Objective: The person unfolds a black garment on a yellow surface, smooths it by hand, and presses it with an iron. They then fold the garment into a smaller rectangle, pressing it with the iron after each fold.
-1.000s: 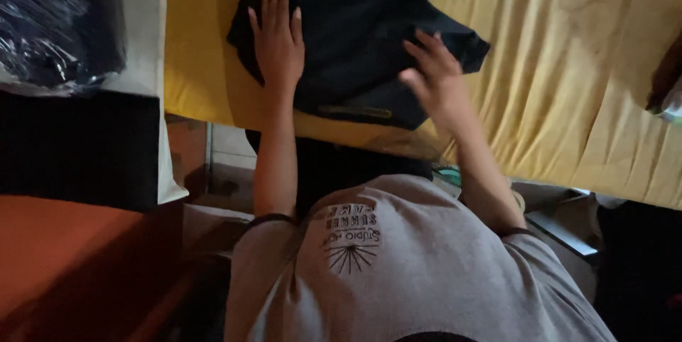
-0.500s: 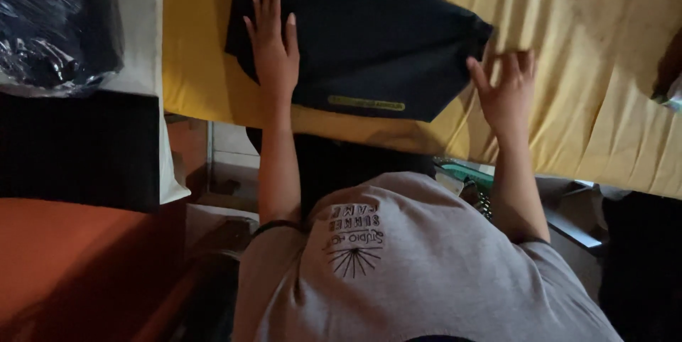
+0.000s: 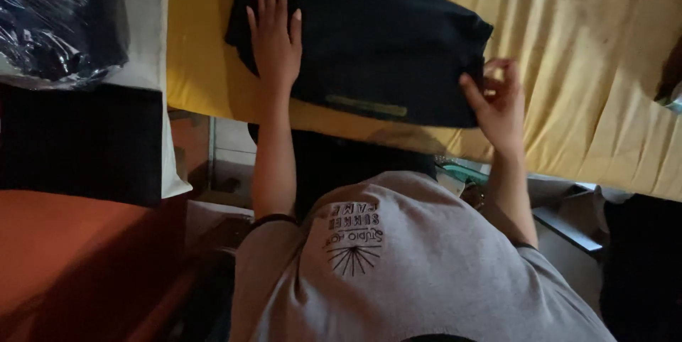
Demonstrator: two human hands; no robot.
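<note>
the dark garment lies on the yellow surface, close to its near edge, partly folded, with a thin pale strip near its lower hem. the left hand lies flat on the left part of the cloth, fingers stretched and a little apart, not closed on anything; i think it presses the cloth so that it does not slide. the right hand is at the lower right corner of the garment, the fingers curled at the cloth edge (if they really pinch the cloth i cannot tell). the two hands are well apart, one at each side.

to the right of the garment the yellow cover is wrinkled and wide, up to a dark thing at the far right border. to the left the yellow ends soon, and beside it a white board carries a dark bundle in shiny plastic wrap. below the near edge there is the person's grey shirt.
</note>
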